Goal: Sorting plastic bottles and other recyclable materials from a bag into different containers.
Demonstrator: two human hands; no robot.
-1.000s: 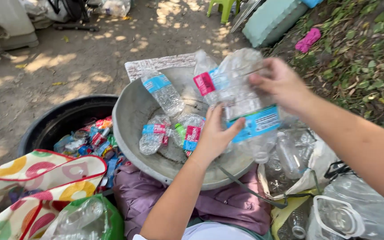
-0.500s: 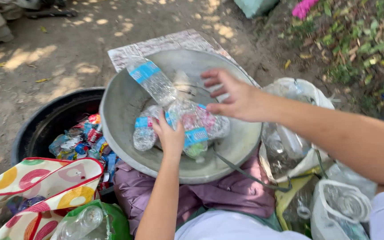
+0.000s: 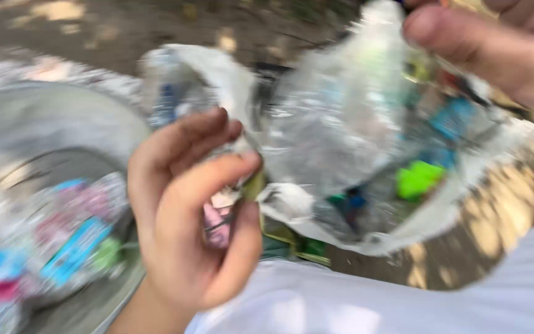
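The view is blurred and very close. My left hand (image 3: 193, 204) is curled around something small with a pink and white label, held at the lower edge of a crumpled clear plastic bottle (image 3: 341, 142). My right hand (image 3: 495, 43) pinches the top of that clear plastic at the upper right. The plastic hangs between both hands, above my white shirt (image 3: 403, 297). Through it show blurred green and blue pieces.
A grey metal basin (image 3: 44, 117) lies at the left with several crushed bottles bearing blue and pink labels (image 3: 63, 241) inside. Bare sunlit dirt ground stretches behind and at the right.
Both hands have come up out of the basin and close to the camera, now holding crumpled clear plastic between them. The view has swung to the right, leaving the basin at the left.
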